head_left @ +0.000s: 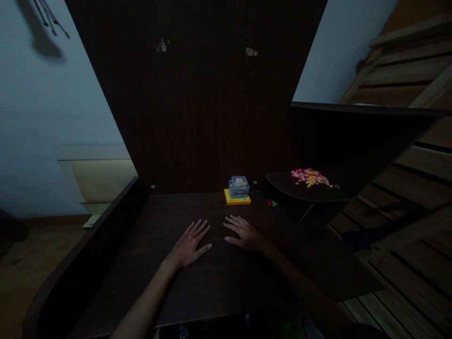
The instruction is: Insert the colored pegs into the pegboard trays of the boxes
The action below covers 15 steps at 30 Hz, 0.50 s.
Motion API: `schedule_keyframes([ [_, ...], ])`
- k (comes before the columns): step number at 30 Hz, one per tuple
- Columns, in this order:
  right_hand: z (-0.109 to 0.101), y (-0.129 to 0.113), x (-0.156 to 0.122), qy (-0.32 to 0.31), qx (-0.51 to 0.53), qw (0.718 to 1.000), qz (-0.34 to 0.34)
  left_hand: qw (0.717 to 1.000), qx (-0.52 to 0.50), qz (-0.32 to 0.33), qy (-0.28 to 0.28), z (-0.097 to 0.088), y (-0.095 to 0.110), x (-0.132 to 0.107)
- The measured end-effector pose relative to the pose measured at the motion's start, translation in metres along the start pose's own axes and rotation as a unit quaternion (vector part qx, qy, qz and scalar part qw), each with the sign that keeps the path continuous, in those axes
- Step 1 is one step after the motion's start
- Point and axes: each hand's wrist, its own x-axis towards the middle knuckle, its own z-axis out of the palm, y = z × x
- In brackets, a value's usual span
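My left hand [189, 245] lies flat, palm down, on the dark wooden desk [148, 221], fingers stretched forward and holding nothing. My right hand [243, 233] rests beside it, also flat with fingers spread, empty. Just beyond the fingertips, at the back of the desk, stands a small stack of clear plastic boxes [239, 186] on top of a yellow box [238, 198]. Neither hand touches the stack.
A dark raised shelf [282, 181] at the right carries a heap of small pink, yellow and orange pieces [310, 177]. A small red and green piece [271, 203] lies below it. The desk has a tall dark back panel [197, 103] and a raised left rim [95, 245]. Wooden slats [406, 197] stand right.
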Motion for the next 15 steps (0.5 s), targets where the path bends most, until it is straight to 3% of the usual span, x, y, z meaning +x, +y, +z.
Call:
schedule_keyframes([
  [9,-0.09,0.038,0.052,0.163,-0.048,0.985,-0.005,1.0,-0.02,-0.016,-0.008,-0.002,0.002,0.0],
  [12,-0.111,0.059,0.072,0.153,-0.077,0.985,0.011,1.0,-0.021,-0.02,-0.008,-0.003,0.003,0.0],
  [15,-0.118,0.078,0.09,0.119,-0.107,0.986,0.044,1.0,-0.02,-0.02,-0.011,-0.005,0.005,0.0],
])
